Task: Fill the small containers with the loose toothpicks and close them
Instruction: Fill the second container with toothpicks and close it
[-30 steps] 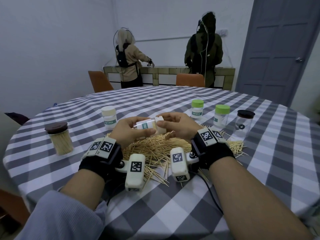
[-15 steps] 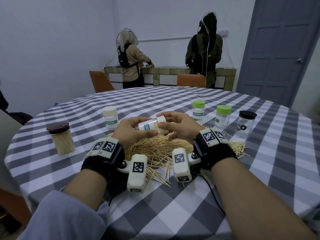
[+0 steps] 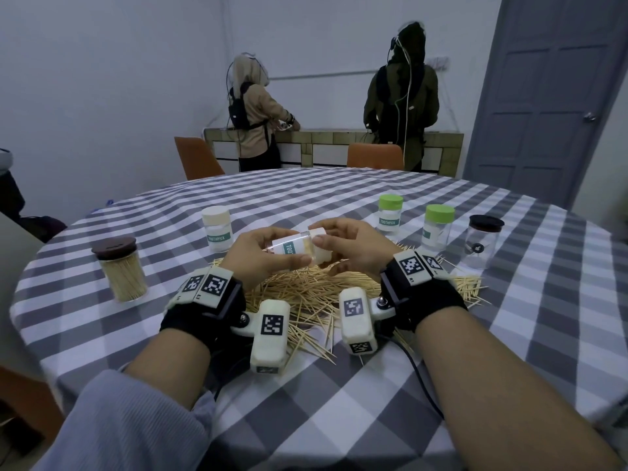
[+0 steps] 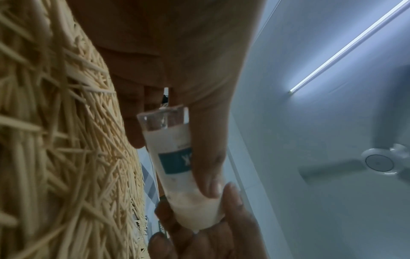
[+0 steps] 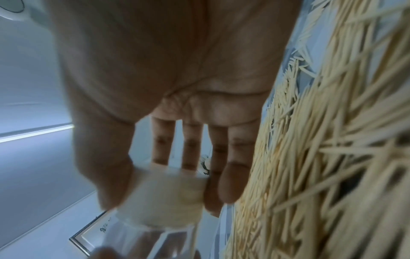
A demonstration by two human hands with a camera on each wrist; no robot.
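Head view: the left hand (image 3: 261,254) grips the body of a small clear container (image 3: 299,248), thumb and fingers curled round it. The right hand (image 3: 353,248) pinches its cream cap (image 3: 321,244). The container is held above the pile of loose toothpicks (image 3: 306,290) on the checked counter (image 3: 339,402), long axis near level, cap end toward the right hand. Its teal label shows "TOO"; the rest is covered. Standing jars: a cream-capped one (image 3: 217,229) reading "TOOTHPICK", two green-capped ones (image 3: 390,212) (image 3: 438,226), the nearer to centre reading "TOOTHPICK", a dark-lidded empty jar (image 3: 484,241), and a brown-lidded jar (image 3: 120,266) full of toothpicks.

Left wrist view: the thumb (image 4: 208,157) lies along the container (image 4: 177,163); the clear base points at the camera, the cap far end. Label lettering is unreadable.

Right wrist view: blurred; thumb (image 5: 106,175) and fingers close on the cap (image 5: 166,198).
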